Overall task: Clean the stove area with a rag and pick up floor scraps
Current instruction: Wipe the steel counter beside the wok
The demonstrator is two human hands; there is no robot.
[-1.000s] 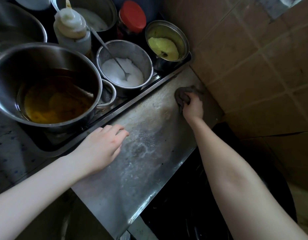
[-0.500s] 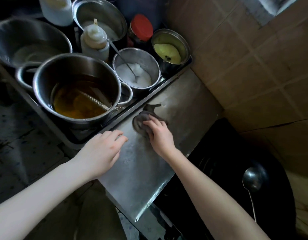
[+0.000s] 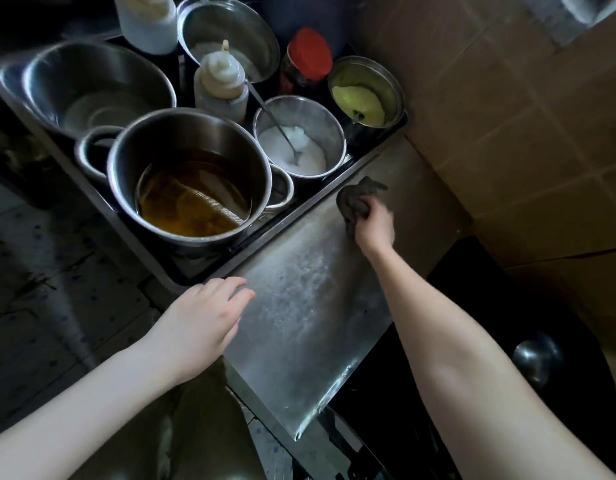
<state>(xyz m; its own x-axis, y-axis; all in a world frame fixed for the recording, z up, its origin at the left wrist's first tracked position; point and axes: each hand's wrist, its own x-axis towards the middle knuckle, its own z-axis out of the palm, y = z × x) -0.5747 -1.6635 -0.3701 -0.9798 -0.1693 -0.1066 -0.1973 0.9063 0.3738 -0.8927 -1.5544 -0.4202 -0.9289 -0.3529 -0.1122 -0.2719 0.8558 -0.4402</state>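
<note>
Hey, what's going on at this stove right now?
A person is cleaning the steel counter beside the stove. The right hand grips a dark rag and presses it on the counter's far end, next to the tray of pots. The left hand lies open at the counter's left edge, holding nothing. Whitish smears show across the counter's middle, so the wiping isn't finished.

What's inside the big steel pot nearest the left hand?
The big steel pot holds amber liquid with a mesh utensil lying partly submerged. The liquid hides the pot's bottom.
</note>
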